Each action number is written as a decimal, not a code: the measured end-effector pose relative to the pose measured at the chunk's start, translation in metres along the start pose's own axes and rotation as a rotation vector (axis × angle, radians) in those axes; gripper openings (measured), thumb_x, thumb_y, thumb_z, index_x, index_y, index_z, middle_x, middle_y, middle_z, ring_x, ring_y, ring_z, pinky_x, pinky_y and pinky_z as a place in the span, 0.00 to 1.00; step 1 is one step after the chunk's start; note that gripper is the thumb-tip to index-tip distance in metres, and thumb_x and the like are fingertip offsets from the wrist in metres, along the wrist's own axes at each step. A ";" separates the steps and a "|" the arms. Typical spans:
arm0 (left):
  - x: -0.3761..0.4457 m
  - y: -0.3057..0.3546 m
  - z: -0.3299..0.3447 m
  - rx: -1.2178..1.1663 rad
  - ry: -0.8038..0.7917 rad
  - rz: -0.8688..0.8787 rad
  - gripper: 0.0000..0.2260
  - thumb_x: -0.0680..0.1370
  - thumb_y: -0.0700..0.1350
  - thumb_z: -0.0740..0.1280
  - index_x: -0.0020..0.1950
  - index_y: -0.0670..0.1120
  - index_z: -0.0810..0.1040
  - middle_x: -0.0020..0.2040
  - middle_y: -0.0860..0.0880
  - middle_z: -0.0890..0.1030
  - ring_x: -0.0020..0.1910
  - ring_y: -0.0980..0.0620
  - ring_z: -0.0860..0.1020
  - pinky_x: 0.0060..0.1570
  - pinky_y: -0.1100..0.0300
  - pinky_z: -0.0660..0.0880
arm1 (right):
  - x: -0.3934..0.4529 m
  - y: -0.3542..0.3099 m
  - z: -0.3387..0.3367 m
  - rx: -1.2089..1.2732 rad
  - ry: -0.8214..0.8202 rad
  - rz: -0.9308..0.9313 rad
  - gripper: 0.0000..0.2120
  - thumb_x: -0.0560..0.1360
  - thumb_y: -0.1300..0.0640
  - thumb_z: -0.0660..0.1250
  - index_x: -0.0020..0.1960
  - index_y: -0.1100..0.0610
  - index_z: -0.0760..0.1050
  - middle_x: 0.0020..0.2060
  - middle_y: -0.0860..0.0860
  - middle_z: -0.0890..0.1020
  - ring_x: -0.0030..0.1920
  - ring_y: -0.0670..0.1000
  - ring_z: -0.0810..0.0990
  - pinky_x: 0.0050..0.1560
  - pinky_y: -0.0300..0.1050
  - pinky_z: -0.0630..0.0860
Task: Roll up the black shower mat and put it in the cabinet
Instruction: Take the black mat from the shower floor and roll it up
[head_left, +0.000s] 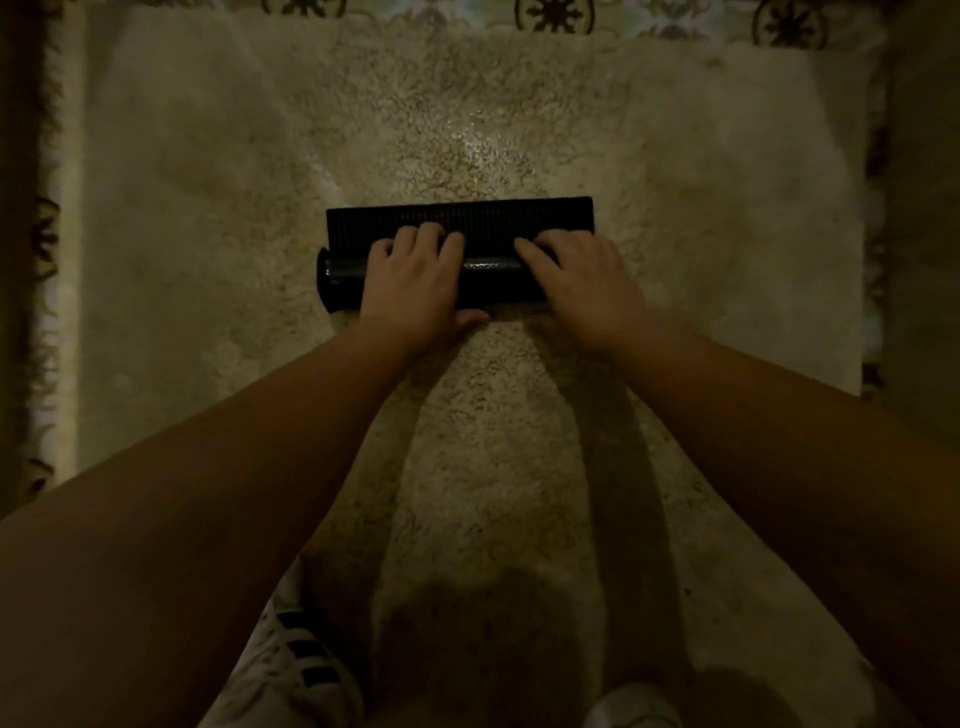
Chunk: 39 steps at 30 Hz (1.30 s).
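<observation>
- The black shower mat (457, 244) lies on a shaggy cream rug (208, 208) on the floor, most of it already wound into a tight roll, with one flat ribbed strip left beyond it.
- The left hand (415, 280) presses down on the roll's left half, fingers (426, 236) curled over the top, thumb tucked under the near side.
- The right hand (582, 275) covers the right half the same way, fingers clamped on the roll.
- Rolling looks nearly finished, I'd say.
- Next, both hands need to push the roll forward evenly over the remaining strip, keeping it tight.
- No cabinet is in sight; a white shoe (296, 670) shows below.
</observation>
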<state>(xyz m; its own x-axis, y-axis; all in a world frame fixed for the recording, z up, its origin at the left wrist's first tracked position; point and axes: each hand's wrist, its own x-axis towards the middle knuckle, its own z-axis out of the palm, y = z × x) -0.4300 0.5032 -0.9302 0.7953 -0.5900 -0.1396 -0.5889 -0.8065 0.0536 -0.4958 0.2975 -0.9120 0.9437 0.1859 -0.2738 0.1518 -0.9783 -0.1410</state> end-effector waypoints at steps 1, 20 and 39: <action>0.002 -0.001 0.000 -0.004 -0.008 -0.001 0.36 0.65 0.67 0.71 0.63 0.45 0.70 0.58 0.41 0.75 0.55 0.39 0.73 0.52 0.45 0.70 | 0.001 0.002 -0.001 -0.005 0.021 -0.018 0.33 0.74 0.51 0.70 0.75 0.59 0.63 0.67 0.62 0.71 0.62 0.64 0.70 0.60 0.59 0.66; -0.034 -0.020 -0.013 -0.109 -0.154 0.140 0.32 0.69 0.72 0.59 0.58 0.47 0.75 0.57 0.44 0.79 0.58 0.43 0.75 0.54 0.47 0.66 | 0.013 -0.014 -0.016 0.287 -0.402 0.107 0.36 0.64 0.48 0.80 0.69 0.52 0.74 0.58 0.55 0.82 0.55 0.55 0.79 0.46 0.41 0.69; 0.016 0.009 -0.007 -0.114 -0.162 -0.169 0.35 0.80 0.63 0.40 0.79 0.39 0.48 0.80 0.40 0.46 0.78 0.45 0.42 0.73 0.41 0.47 | -0.007 -0.030 0.002 0.053 -0.053 0.160 0.44 0.75 0.28 0.48 0.78 0.58 0.53 0.79 0.55 0.57 0.78 0.56 0.55 0.72 0.61 0.56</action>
<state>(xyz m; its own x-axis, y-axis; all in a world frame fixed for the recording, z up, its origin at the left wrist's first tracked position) -0.4214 0.4861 -0.9254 0.8423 -0.4395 -0.3122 -0.4217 -0.8979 0.1261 -0.5077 0.3253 -0.9077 0.9374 0.0341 -0.3465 -0.0161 -0.9899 -0.1411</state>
